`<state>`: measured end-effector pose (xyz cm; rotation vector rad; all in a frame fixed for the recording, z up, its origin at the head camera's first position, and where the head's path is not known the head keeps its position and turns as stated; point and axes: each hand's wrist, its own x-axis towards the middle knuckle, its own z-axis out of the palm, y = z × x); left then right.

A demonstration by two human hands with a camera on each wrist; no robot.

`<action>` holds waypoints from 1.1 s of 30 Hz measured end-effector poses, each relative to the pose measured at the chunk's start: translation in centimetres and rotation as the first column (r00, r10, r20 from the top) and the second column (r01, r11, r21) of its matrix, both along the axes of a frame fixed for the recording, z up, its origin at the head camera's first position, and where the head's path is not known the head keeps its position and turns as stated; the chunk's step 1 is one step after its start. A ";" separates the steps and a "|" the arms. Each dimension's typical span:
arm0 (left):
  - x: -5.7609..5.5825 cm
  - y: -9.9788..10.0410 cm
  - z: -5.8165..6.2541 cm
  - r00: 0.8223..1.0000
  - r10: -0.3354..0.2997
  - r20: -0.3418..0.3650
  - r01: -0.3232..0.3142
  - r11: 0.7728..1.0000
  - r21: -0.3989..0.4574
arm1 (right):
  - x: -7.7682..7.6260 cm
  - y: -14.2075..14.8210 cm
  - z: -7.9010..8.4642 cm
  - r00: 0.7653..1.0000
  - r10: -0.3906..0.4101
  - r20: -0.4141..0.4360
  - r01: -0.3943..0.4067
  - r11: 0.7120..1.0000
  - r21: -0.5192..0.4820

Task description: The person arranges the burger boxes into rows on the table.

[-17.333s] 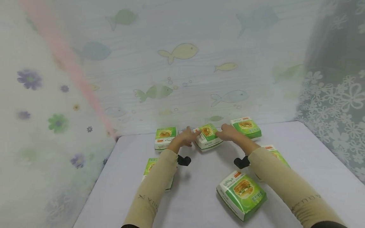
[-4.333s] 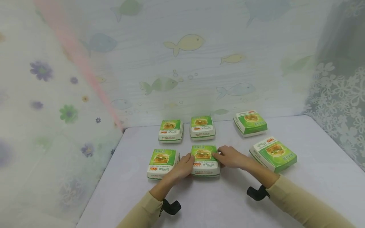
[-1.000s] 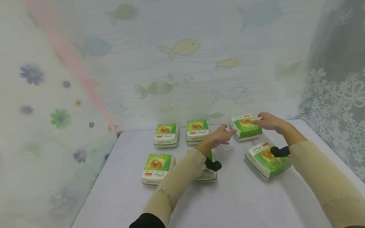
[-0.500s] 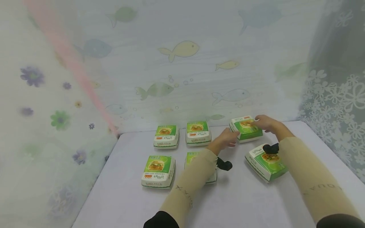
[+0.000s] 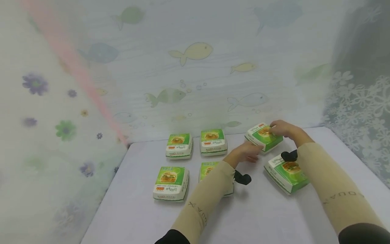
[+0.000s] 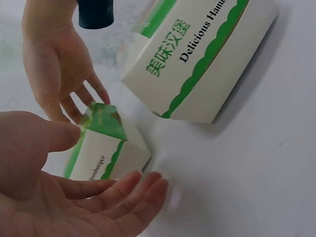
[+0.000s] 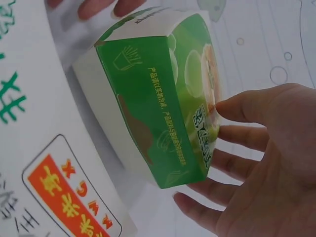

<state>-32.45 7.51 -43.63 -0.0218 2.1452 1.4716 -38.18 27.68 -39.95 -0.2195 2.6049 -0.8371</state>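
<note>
At the back right of the table, a green-and-white burger box (image 5: 262,137) lies at a slant with both hands at it. My right hand (image 5: 284,130) holds its far right side, thumb on the lid and fingers down along the side, as the right wrist view shows. My left hand (image 5: 247,151) is at the near left corner. In the left wrist view, the left thumb (image 6: 64,137) overlaps the box while the loosely bent fingers extend past its near side. A second slanted burger box (image 5: 283,171) lies just in front, partly covered by the right sleeve.
To the left, burger boxes stand squared up: two in a back row (image 5: 179,145) (image 5: 213,142), and in front one at left (image 5: 170,183) and one (image 5: 208,166) partly behind the left sleeve. A fish-patterned curtain (image 5: 195,84) hangs at the table's back edge.
Seconds ago both hands held the front middle box, now left in line. They moved to the back right box; over the last half second it has turned, its right end swinging away.
</note>
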 end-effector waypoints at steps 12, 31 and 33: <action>-0.8 -1.1 1.9 0.948 -0.021 -0.318 -0.068 0.962 -0.265 | 2.7 0.7 1.1 0.998 -0.050 -0.048 0.053 0.997 0.057; -2.5 -0.6 0.2 0.961 0.066 -0.269 -0.129 0.966 -0.222 | 2.3 0.0 0.5 0.987 -0.076 0.139 0.073 0.997 0.025; -2.4 -0.7 0.3 0.963 0.046 -0.266 -0.110 0.967 -0.230 | 2.0 0.2 0.5 0.989 -0.060 0.133 0.057 0.998 0.026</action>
